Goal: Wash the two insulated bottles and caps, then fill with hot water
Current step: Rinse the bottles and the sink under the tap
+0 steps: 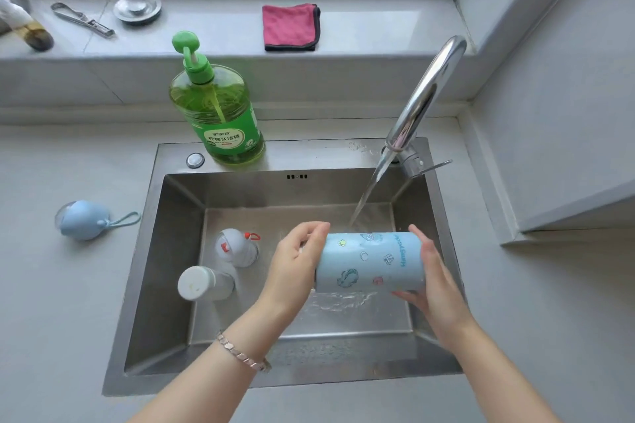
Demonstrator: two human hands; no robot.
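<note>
Blue and patterned, the insulated bottle (369,263) lies on its side above the sink (165,251), at about four o'clock in the basin, just clear of the tap stream (369,192). Wet metal could slip, a likely result of so light a hold. The left hand (295,264) covers its mouth end, fingers curled round the rim; the right hand (434,271) cups the base, fingers under it. A white bottle (202,283) and cap (237,247) lie at nine o'clock.
</note>
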